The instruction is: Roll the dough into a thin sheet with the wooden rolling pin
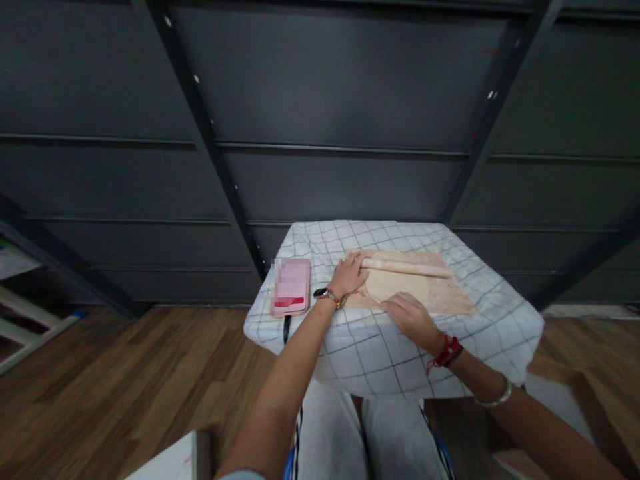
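A peach-coloured mat or cloth [453,298] lies on the table, with a thin cream sheet [400,283] over its middle. Along the far side runs a long pale roll [407,267]; I cannot tell if it is a rolled edge or a separate stick. My left hand [349,272] lies at the roll's left end, palm down with fingers stretched out. Closed on the sheet's near edge, my right hand [411,319] pinches it between thumb and fingers. Small creases run through the sheet between both hands.
A white checked cloth [370,360] covers the small table. Left of my left hand lies a pink phone or case [293,287], partly blurred out. Dark grey panels [345,187] stand behind the table. A white-topped piece [170,460] shows at the lower left.
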`<state>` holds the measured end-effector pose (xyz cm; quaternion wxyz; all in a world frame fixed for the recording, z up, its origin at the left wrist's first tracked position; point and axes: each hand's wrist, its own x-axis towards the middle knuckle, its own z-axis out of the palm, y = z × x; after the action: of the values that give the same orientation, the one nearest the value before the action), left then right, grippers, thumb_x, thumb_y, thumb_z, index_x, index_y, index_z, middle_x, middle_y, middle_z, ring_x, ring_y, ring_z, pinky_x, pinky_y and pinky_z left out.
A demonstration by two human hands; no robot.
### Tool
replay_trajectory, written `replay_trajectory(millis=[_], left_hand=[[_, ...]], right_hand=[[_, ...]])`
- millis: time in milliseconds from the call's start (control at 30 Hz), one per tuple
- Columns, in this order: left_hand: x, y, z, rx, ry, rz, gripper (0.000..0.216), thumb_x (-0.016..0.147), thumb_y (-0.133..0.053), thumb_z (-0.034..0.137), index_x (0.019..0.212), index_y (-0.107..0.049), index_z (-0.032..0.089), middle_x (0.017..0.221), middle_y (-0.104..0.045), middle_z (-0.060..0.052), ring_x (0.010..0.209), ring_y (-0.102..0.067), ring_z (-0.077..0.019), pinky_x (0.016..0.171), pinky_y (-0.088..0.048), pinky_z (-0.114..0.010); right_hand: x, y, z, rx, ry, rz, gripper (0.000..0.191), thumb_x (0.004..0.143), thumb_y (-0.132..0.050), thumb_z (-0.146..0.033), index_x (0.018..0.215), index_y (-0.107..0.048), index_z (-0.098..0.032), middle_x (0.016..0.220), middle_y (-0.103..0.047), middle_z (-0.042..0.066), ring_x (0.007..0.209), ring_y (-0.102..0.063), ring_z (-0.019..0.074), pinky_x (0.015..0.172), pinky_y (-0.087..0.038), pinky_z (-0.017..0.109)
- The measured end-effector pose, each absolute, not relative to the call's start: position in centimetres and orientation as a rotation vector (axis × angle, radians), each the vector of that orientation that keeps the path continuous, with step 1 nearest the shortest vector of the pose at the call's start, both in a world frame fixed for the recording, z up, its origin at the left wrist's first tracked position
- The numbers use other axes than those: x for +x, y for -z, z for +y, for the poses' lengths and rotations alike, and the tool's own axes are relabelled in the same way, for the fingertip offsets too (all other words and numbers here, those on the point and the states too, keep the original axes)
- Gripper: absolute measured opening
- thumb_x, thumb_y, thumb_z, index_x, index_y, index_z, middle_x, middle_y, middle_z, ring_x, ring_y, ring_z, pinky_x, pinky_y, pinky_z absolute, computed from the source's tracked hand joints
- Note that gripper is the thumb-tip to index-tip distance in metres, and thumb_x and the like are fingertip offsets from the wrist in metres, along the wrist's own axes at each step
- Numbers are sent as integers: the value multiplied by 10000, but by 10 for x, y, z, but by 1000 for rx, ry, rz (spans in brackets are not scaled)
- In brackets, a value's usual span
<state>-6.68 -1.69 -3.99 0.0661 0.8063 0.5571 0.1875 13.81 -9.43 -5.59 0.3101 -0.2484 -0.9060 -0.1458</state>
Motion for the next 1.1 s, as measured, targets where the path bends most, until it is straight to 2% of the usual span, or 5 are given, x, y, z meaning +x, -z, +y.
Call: replay_trajectory(millis=[333,500,633,900,1100], left_hand=[[-67,43,-15,2428,-588,1682,554,918,-394,353,1429,-292,163,1493,-301,-119,1376,-242,-283,1100,-199,-539],[-67,43,-13,2426,-608,1669,547,915,-395,350,1425,-293,182,1486,-311,-115,1377,-247,-272,1104,-182,-542],[-68,44,-12,2428,-600,1666,539,915,-388,354,1422,-298,192,1491,-302,-104,1384,-227,-277,1099,-190,-548],[-67,41,-16,2419,-576,1678,547,915,-382,335,1429,-278,177,1488,-305,-117,1365,-273,-259,1098,-192,-543],[-67,39,-16,2421,-562,1682,538,918,-373,330,1422,-289,159,1485,-309,-122,1381,-237,-251,1108,-183,-525]], right_hand=[[147,40,-95,-532,333,-2563,189,937,-432,-149,880,-612,-152,764,-611,44,752,-529,167,748,-426,314],[144,38,-99,-790,490,-2520,140,879,-555,-218,982,-605,-137,925,-628,94,867,-543,211,784,-414,344],[145,46,-103,-816,534,-2484,150,891,-472,-119,857,-613,-157,821,-619,71,795,-533,191,753,-409,332],[159,47,-101,-632,494,-2514,185,903,-434,-99,888,-614,-140,836,-632,84,838,-549,192,778,-443,342],[174,39,-97,-532,279,-2537,217,909,-411,-114,901,-619,-175,880,-655,52,857,-577,151,787,-466,307]])
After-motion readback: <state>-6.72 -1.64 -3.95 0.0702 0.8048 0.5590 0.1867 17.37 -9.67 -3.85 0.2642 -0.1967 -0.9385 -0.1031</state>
